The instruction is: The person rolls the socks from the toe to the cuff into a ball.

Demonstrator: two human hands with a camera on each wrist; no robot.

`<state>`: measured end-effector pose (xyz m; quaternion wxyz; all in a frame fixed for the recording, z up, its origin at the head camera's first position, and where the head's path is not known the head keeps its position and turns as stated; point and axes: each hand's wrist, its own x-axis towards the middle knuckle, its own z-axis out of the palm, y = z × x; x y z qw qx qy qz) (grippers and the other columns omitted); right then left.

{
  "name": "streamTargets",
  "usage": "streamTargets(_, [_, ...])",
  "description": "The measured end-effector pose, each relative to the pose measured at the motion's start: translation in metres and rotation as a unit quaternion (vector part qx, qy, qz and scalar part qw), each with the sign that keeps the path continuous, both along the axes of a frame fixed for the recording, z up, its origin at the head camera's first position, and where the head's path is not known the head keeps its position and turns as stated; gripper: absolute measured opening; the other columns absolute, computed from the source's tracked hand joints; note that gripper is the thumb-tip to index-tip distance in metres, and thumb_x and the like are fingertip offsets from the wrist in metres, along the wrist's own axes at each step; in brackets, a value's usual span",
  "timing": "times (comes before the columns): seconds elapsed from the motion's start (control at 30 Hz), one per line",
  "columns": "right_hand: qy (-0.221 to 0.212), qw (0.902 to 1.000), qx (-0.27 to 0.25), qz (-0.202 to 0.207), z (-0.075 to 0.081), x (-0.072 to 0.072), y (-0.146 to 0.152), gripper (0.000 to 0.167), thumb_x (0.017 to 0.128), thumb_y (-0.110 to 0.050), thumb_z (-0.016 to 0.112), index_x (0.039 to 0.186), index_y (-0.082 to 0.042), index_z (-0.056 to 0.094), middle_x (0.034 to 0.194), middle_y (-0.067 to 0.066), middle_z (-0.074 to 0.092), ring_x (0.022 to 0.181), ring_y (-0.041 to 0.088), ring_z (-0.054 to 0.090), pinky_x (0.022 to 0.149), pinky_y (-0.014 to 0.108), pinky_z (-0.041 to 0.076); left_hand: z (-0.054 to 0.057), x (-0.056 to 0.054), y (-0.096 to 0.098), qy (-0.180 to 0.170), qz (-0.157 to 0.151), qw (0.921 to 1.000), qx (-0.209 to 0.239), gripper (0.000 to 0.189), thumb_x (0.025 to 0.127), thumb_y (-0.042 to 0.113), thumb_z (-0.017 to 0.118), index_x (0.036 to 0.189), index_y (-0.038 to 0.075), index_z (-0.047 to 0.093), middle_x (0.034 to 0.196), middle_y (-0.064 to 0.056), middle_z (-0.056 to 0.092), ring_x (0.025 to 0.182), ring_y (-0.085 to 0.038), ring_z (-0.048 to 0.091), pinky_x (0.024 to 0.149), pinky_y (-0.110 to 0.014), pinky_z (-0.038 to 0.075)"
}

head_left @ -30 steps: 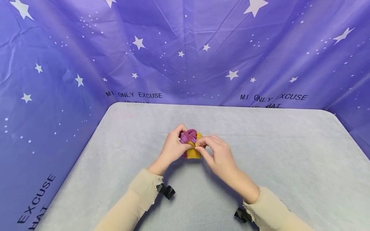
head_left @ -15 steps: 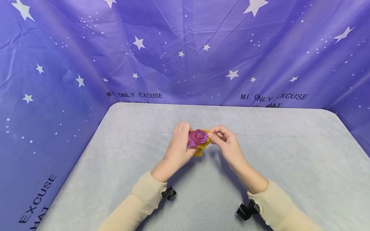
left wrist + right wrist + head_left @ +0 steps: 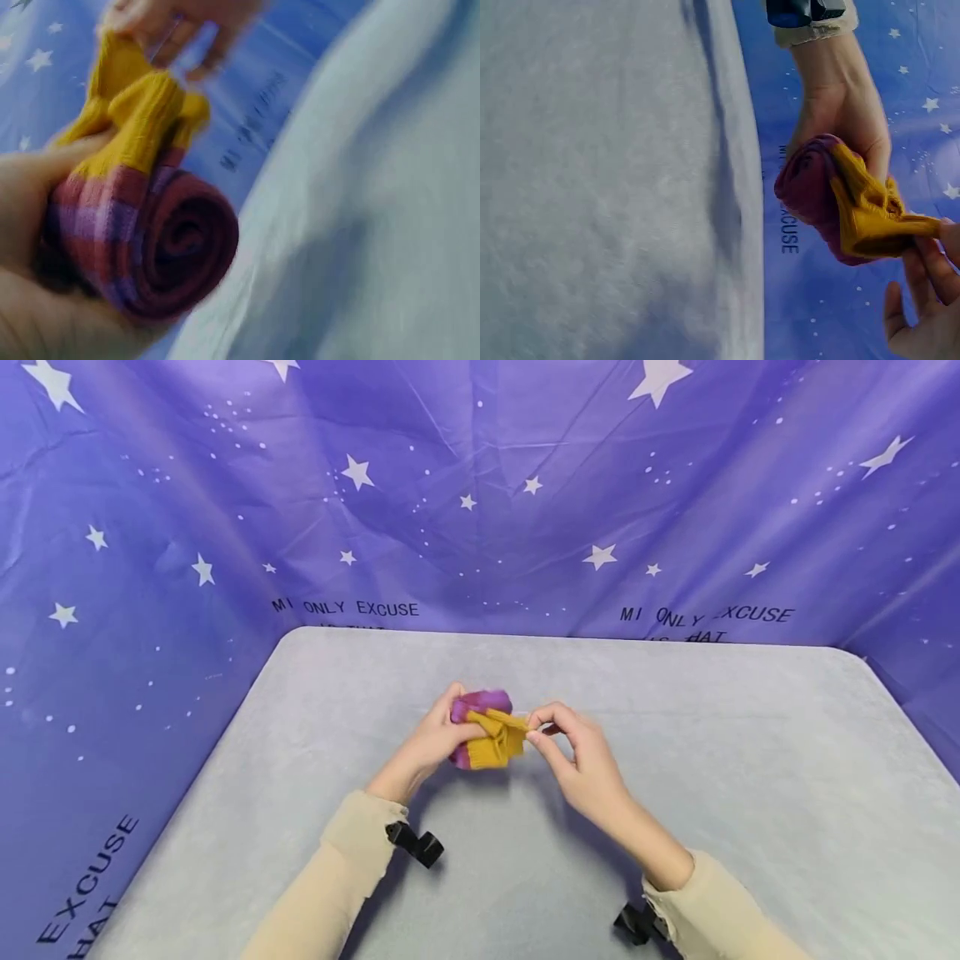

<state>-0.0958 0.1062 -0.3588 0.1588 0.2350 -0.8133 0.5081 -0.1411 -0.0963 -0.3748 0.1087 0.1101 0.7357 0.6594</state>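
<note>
A rolled pair of socks (image 3: 481, 700), striped maroon and purple with a ribbed mustard-yellow cuff (image 3: 491, 750), is held up over the table. My left hand (image 3: 427, 745) grips the roll from the left, its thumb across the yellow part. From the other side, my right hand (image 3: 588, 768) pinches the cuff's edge between thumb and fingertips and draws it out to the right. The left wrist view shows the roll's spiral end (image 3: 187, 240) facing the camera, the yellow ribbing (image 3: 142, 127) pulled open above it. In the right wrist view the cuff (image 3: 877, 232) gapes beside the roll.
A grey cloth-covered table (image 3: 712, 777) lies under both hands. Behind it and to the left hangs a purple curtain (image 3: 480, 485) with white stars and printed lettering. Black wrist cameras (image 3: 427, 848) stick out from both beige sleeves (image 3: 352, 860).
The sock roll turned with its spiral end upward and shifted right, then came back left and tipped over. The right hand moved off rightward, and now the yellow cuff is stretched toward it.
</note>
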Motion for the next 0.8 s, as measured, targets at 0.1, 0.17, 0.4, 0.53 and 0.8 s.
streamTargets(0.1, [-0.076, 0.9953, -0.058, 0.012, 0.001, 0.001, 0.001, 0.002, 0.095, -0.001, 0.06, 0.096, 0.0, 0.06, 0.098, 0.005, 0.068, 0.091, 0.005, 0.062, 0.086, 0.021, 0.054, 0.002, 0.001, -0.003, 0.0, -0.027, 0.9994, 0.024, 0.033, 0.08, -0.01, 0.067, 0.093, 0.005, 0.04, 0.095, -0.005, 0.062, 0.079, -0.01, 0.062, 0.069, -0.023, 0.054])
streamTargets(0.17, [-0.132, 0.9846, -0.11, 0.03, 0.002, 0.0, 0.003, 0.008, 0.097, 0.0, 0.056, 0.099, 0.007, 0.058, 0.099, 0.002, 0.067, 0.092, 0.003, 0.062, 0.086, 0.018, 0.054, 0.005, 0.002, -0.003, 0.02, -0.022, 0.9993, 0.021, 0.034, 0.079, -0.009, 0.07, 0.094, 0.004, 0.042, 0.098, -0.006, 0.062, 0.085, -0.01, 0.061, 0.073, -0.023, 0.053])
streamTargets(0.4, [-0.17, 0.9675, -0.169, 0.079, 0.0, -0.005, 0.009, 0.021, 0.094, 0.008, 0.054, 0.113, 0.015, 0.056, 0.105, -0.01, 0.065, 0.093, 0.005, 0.064, 0.082, 0.019, 0.057, 0.011, 0.006, 0.0, 0.042, 0.002, 0.9991, -0.005, 0.036, 0.077, -0.008, 0.074, 0.101, -0.001, 0.049, 0.105, -0.012, 0.061, 0.093, -0.012, 0.056, 0.078, -0.025, 0.05])
streamTargets(0.53, [-0.095, 0.9877, -0.119, 0.037, -0.001, -0.006, 0.007, 0.018, 0.088, 0.006, 0.066, 0.106, 0.003, 0.065, 0.098, 0.0, 0.066, 0.09, 0.005, 0.061, 0.078, 0.018, 0.055, 0.012, 0.009, 0.003, 0.045, 0.008, 0.9989, 0.005, 0.038, 0.076, -0.009, 0.074, 0.107, -0.003, 0.052, 0.105, -0.013, 0.061, 0.088, -0.011, 0.056, 0.074, -0.023, 0.05])
streamTargets(0.8, [0.044, 0.9956, -0.083, -0.002, 0.003, -0.007, 0.009, 0.015, 0.084, 0.01, 0.07, 0.093, -0.002, 0.071, 0.09, -0.001, 0.071, 0.087, 0.006, 0.063, 0.082, 0.016, 0.053, 0.015, 0.016, 0.007, 0.04, 0.012, 0.9986, 0.032, 0.043, 0.079, -0.007, 0.073, 0.118, -0.003, 0.054, 0.112, -0.021, 0.063, 0.086, -0.009, 0.059, 0.072, -0.021, 0.052])
